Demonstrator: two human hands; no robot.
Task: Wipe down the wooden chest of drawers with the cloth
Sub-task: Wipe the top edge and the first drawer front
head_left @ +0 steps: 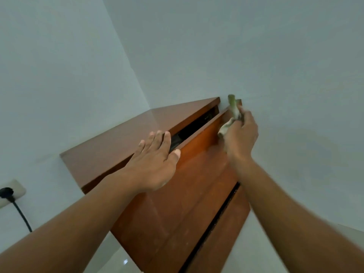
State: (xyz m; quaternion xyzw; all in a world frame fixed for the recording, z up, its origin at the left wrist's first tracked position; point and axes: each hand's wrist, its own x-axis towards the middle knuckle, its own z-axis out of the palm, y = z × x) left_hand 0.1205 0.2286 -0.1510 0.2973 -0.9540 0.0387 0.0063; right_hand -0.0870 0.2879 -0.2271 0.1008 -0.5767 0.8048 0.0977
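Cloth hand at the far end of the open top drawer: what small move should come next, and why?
Probably draw the cloth, gripped by the right hand, back along the drawer front toward the left hand. The cloth sits at the far corner by the wall, so the nearer stretch looks unwiped.

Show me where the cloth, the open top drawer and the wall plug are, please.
cloth (233, 113): head view, on the green fold above the right hand.
top drawer (199, 140): head view, on its wooden front panel.
plug (6, 192): head view, on the black plug body.

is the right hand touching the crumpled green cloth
Touching. The head view shows the right hand gripping the crumpled green cloth, fingers curled round it.
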